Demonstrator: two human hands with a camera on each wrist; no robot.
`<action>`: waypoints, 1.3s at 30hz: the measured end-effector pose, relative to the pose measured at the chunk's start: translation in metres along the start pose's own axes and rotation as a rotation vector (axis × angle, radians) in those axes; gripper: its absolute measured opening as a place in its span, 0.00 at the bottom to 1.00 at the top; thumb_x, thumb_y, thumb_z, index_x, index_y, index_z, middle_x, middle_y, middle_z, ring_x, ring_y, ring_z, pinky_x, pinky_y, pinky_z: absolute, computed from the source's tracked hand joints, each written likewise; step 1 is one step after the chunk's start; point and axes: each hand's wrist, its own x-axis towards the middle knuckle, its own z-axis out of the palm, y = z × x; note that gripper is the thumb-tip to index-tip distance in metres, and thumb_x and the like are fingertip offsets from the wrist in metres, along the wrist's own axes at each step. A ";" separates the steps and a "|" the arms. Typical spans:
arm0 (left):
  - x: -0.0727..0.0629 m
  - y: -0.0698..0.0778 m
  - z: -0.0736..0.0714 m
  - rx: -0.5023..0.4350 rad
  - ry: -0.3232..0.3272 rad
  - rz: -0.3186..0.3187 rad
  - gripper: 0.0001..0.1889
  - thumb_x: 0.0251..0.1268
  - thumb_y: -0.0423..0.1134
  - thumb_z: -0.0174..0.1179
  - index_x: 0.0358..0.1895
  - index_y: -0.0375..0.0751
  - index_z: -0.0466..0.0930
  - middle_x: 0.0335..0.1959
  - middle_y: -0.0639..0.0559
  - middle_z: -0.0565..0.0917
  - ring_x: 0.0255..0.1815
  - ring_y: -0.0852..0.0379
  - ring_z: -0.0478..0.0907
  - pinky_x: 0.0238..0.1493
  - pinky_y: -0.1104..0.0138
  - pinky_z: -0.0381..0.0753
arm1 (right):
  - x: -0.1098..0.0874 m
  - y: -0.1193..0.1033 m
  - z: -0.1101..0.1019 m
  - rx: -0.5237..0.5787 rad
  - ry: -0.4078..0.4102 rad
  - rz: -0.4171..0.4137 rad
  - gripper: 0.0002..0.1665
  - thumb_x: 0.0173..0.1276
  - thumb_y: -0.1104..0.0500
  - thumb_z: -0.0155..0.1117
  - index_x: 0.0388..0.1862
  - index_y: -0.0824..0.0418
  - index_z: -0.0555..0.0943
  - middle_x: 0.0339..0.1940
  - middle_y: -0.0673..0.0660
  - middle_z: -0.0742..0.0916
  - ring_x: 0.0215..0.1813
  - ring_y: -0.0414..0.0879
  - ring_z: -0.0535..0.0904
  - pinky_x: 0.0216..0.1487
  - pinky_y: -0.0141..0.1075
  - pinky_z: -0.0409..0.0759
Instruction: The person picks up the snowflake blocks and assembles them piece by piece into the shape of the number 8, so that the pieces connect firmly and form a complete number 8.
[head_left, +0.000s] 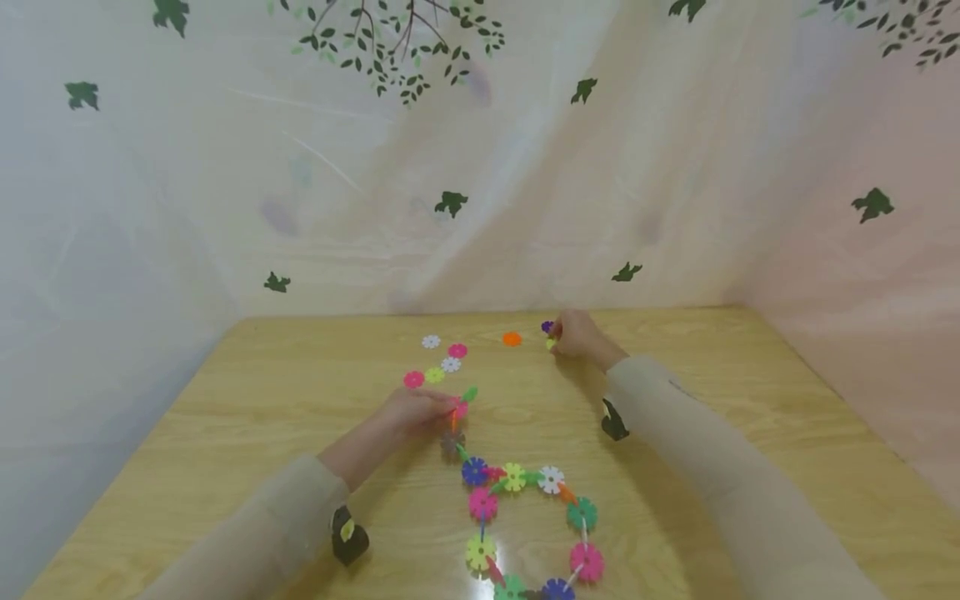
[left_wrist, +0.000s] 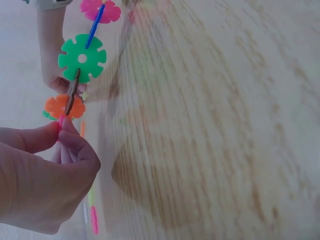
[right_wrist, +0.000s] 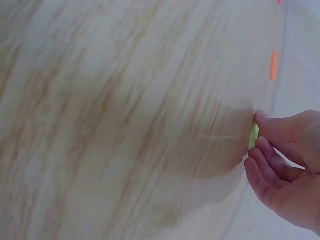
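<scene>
Nearest, a looped chain of interlocking flower discs [head_left: 513,477] is lying on the wooden table [head_left: 262,400]. Farther along, the left hand [head_left: 416,410] is pinching the chain's pink disc [head_left: 460,408]. Beyond, loose discs [head_left: 451,364] are lying left of an orange disc [head_left: 512,339]. The right hand [head_left: 581,335] is pinching a yellow-green disc [right_wrist: 254,136] beside a purple disc [head_left: 547,327]. Behind, a leaf-printed cloth [head_left: 525,167] is hanging.
</scene>
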 end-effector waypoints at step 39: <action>-0.003 -0.003 -0.001 -0.027 -0.046 0.017 0.16 0.64 0.33 0.60 0.53 0.29 0.79 0.46 0.41 0.87 0.35 0.64 0.84 0.51 0.68 0.84 | -0.041 -0.072 0.030 0.795 -0.351 0.227 0.19 0.58 0.66 0.70 0.49 0.71 0.82 0.29 0.53 0.89 0.25 0.39 0.84 0.35 0.32 0.87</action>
